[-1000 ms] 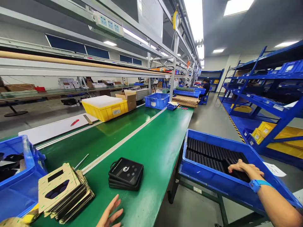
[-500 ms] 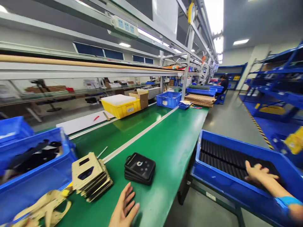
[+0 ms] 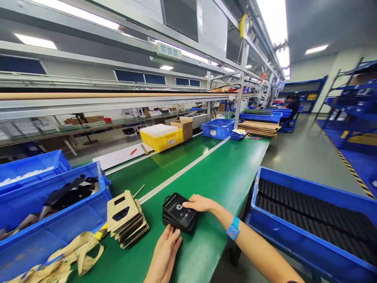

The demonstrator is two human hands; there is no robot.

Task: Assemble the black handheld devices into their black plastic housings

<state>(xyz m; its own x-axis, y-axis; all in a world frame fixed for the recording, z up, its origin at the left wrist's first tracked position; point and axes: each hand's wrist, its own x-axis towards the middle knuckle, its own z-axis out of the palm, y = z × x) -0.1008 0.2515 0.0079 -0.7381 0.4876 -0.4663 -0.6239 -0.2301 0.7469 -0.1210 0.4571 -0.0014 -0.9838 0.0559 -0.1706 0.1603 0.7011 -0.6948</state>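
Stack of flat, black, rounded-rectangular cases (image 3: 176, 216): lay on the smooth green counter (image 3: 224, 169), lower middle of the frame, edges not quite flush.
Right hand (image 3: 202, 203): thumb over the upper face, fingers at the right edge, partly hidden; whether its grip pinched anything, I could not tell.
Left hand (image 3: 167, 245): fingers loosely extended at the near side, grip not closed around anything.
Steadying: light, level pressure from opposite sides seemed best; a hard thumb push could have skewed the layers.
Clearance: the pile of cream cut-out sheets (image 3: 129, 225) stood just left, so leftward shoves called for care.
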